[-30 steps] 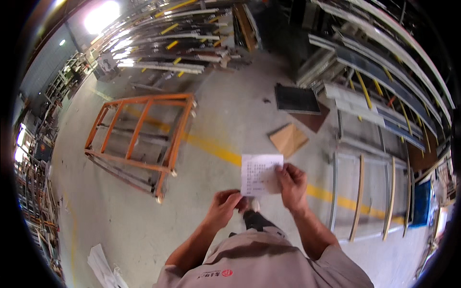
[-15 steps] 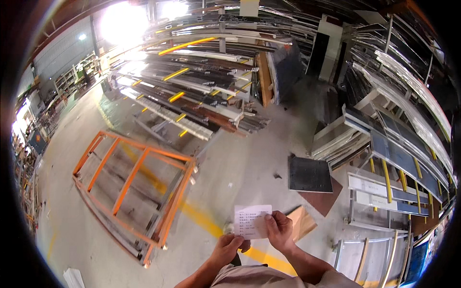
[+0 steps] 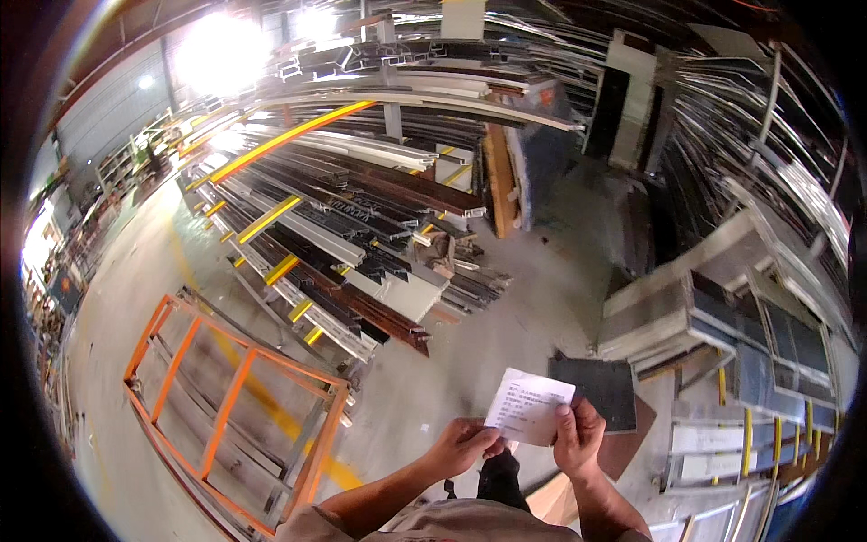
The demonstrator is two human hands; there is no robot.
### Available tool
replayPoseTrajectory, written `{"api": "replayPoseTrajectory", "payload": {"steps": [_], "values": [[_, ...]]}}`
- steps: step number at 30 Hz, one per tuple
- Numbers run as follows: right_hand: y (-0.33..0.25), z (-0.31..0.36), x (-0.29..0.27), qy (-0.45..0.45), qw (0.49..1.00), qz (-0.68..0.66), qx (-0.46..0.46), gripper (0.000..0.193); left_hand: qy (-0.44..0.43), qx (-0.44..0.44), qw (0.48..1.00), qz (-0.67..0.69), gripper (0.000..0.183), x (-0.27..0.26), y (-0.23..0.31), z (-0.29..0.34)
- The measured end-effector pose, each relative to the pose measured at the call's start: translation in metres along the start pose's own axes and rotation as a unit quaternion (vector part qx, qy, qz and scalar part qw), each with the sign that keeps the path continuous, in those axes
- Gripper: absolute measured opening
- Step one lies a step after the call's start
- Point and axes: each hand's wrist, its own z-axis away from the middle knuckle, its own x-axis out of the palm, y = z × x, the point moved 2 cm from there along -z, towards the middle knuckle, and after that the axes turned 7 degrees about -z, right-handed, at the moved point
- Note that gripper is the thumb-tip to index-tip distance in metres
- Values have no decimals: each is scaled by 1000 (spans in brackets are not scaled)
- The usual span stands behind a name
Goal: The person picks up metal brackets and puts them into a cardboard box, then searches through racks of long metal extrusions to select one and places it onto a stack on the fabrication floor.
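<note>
A small white paper slip (image 3: 528, 406) with printed lines is held up in front of my body, tilted a little. My left hand (image 3: 461, 446) pinches its lower left corner between thumb and fingers. On the right edge, my right hand (image 3: 578, 437) grips it with the thumb on top. Below the slip, my dark trousers and a shoe show on the floor.
An orange metal frame (image 3: 217, 425) lies at left. Ahead, racks with yellow arms carry long metal profiles (image 3: 361, 217). A dark square panel (image 3: 596, 394) is on the floor just beyond my right hand. Stacked panels and frames (image 3: 741, 325) fill the right side.
I have moved forward; the profile racks look nearer and the orange frame sits lower in view. Both hands still hold the slip, which has shifted right and tilted.
</note>
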Motion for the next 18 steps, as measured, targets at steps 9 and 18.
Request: {"api": "replayPoseTrajectory", "payload": {"steps": [9, 18], "values": [[23, -356, -38, -23, 950, 121, -288, 46, 200, -26, 977, 68, 31, -43, 20, -133], [6, -566, 1, 49, 796, 324, -509, 77, 321, -1, 947, -17, 26, -73, 67, -226]]}}
